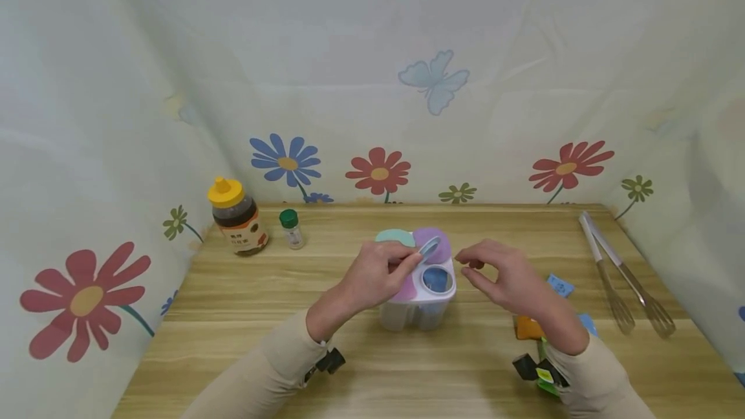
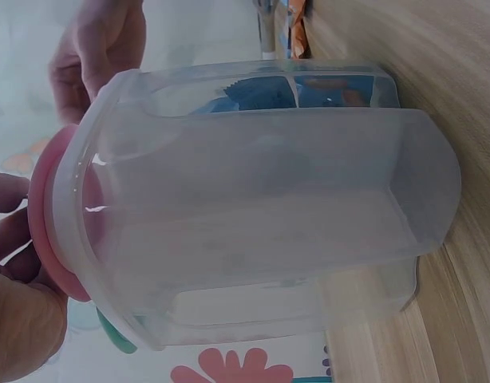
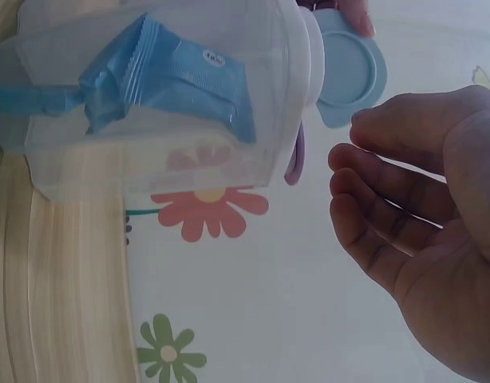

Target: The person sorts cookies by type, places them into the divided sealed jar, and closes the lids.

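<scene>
Left hand point(image 1: 372, 277) pinching round pale-blue flip lid point(image 1: 429, 248) up off clear plastic 4-compartment seasoning box point(image 1: 416, 306) — right hand point(image 1: 500, 277) hovering beside, loosely curled, holding nothing.

The head camera looks forward and down over the table point(image 1: 407, 367) from above. The left wrist camera sits very close beside the clear container point(image 2: 261, 207), looking sideways along the tabletop. The right wrist camera views that same container point(image 3: 157, 96) from its other side, equally near.
</scene>
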The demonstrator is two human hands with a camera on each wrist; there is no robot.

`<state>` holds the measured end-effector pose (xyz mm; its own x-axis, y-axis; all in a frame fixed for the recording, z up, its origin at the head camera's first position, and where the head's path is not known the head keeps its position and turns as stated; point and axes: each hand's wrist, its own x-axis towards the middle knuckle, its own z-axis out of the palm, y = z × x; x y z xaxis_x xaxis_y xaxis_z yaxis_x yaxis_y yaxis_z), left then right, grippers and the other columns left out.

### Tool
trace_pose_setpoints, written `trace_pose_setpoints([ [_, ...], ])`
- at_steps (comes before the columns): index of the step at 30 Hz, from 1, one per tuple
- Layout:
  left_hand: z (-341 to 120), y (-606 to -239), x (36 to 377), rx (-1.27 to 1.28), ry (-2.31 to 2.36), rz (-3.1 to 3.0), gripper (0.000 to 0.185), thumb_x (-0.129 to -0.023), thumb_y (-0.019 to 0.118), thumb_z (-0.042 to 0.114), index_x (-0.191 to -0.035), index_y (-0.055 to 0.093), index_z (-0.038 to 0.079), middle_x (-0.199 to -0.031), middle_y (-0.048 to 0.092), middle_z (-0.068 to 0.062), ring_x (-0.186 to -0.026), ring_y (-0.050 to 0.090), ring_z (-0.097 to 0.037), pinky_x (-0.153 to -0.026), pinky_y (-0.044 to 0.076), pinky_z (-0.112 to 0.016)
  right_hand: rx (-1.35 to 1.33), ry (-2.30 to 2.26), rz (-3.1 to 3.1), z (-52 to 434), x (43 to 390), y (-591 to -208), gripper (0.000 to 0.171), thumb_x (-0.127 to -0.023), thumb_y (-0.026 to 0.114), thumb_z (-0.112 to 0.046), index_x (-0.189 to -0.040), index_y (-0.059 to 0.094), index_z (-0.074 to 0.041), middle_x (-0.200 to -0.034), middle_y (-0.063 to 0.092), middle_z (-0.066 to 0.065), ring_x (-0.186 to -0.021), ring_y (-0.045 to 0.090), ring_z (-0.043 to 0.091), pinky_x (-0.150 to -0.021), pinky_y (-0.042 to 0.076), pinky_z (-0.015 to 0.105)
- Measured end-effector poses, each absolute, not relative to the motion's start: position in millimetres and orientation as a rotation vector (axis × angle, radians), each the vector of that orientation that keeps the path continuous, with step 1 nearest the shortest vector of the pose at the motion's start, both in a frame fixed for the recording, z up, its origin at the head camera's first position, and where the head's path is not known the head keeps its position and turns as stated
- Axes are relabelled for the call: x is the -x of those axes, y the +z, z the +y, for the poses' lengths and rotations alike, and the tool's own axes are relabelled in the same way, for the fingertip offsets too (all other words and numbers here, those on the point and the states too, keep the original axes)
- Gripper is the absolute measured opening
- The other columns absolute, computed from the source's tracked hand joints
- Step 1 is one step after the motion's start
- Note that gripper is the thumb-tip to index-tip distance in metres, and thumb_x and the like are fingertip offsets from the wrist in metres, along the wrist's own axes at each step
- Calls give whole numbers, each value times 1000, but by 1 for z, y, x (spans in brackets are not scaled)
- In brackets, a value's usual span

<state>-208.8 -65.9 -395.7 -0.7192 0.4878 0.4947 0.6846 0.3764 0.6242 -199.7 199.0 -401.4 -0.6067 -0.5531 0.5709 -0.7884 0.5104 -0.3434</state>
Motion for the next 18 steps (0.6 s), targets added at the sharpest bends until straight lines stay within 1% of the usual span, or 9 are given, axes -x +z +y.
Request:
trace_pose_setpoints([
  [5,-66,-397,209,1049,-1261,-2416,19,-95,64,20,-93,77,6,-66,59,7,-56,48,-3,-47,43,-16,-1031,798,-2380,207,199,-405,27,-78,77,0,-101,70,-12,-97,70,-4,-80,61,7,-69,56,28],
  [10,-65,-399,209,1050,-1267,-2427,19,-96,63,20,-95,77,6,-68,61,7,-57,50,-2,-48,46,-17,-1010,787,-2371,213,199,-409,30,-76,78,1,-102,69,-13,-94,68,-8,-79,60,5,-68,55,27],
  [18,-66,-397,209,1044,-1268,-2420,19,-95,63,20,-92,77,7,-64,57,7,-55,47,-3,-46,41,-16,-878,757,-2422,225,203,-415,27,-78,78,1,-102,71,-10,-90,70,-1,-77,60,8,-67,55,31],
])
